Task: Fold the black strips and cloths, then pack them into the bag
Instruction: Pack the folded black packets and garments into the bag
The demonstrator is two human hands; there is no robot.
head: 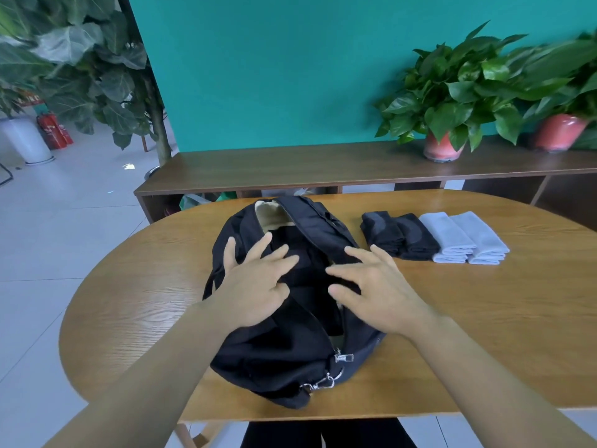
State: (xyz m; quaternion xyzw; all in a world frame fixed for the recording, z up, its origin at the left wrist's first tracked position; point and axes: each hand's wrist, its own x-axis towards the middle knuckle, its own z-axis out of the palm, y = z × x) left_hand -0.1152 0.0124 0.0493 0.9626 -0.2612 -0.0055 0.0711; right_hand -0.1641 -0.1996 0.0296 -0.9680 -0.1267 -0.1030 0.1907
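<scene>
A black bag (277, 350) lies on the wooden table (484, 318), its top unzipped and a beige lining showing at the far end. My left hand (255, 279) hovers over the bag's left side with fingers spread. My right hand (371, 286) is spread over the right edge of the opening, near the strap. Neither hand holds anything. To the right of the bag lie two folded black strips (399, 236) side by side, and next to them two folded light grey cloths (465, 239).
A low wooden shelf (290, 169) runs behind the table against a teal wall. Two potted plants in red pots (442, 145) stand on it at the right. A large leafy plant (80, 59) and fire extinguishers stand at the left on the tiled floor.
</scene>
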